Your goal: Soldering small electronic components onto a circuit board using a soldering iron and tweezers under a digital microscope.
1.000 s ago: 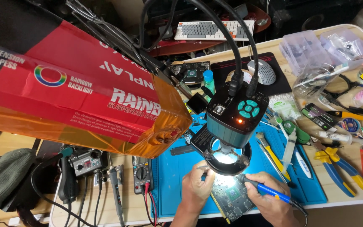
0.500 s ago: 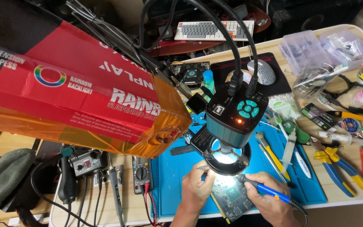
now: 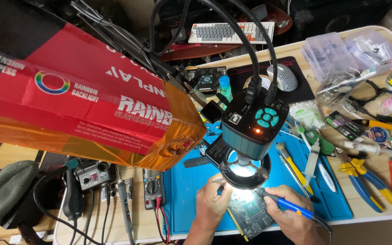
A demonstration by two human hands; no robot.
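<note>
In the head view, both hands sit at the bottom centre of the frame over a blue work mat point(image 3: 191, 181). The left hand point(image 3: 212, 202) has its fingers curled together, pinching thin metal tweezers point(image 3: 218, 181) whose tips point toward the lit area under the ring light. The right hand point(image 3: 291, 220) is wrapped around a blue-handled soldering iron point(image 3: 291, 206), fingers pressed together on the grip, with the tip aimed left onto a green circuit board point(image 3: 250, 213). The board lies on the mat between the two hands, brightly lit, partly hidden under the black camera microscope point(image 3: 252, 124) with teal buttons and its glowing ring light point(image 3: 243, 170), which fill the centre of the frame. A big red and orange cardboard box point(image 3: 91, 104) covers the upper left. At upper right stand clear plastic boxes point(image 3: 330, 54); what is in them is too blurred to tell, apart from some clear bags. Just below them lies a bag of cotton swabs point(image 3: 307, 113). On the right are blue and yellow pliers point(image 3: 364, 179) beside a yellow-handled tool. At lower left a multimeter point(image 3: 153, 186) touches the mat's edge. A keyboard point(image 3: 230, 31) lies at top centre and a white mouse point(image 3: 282, 77) rests on a black pad.
</note>
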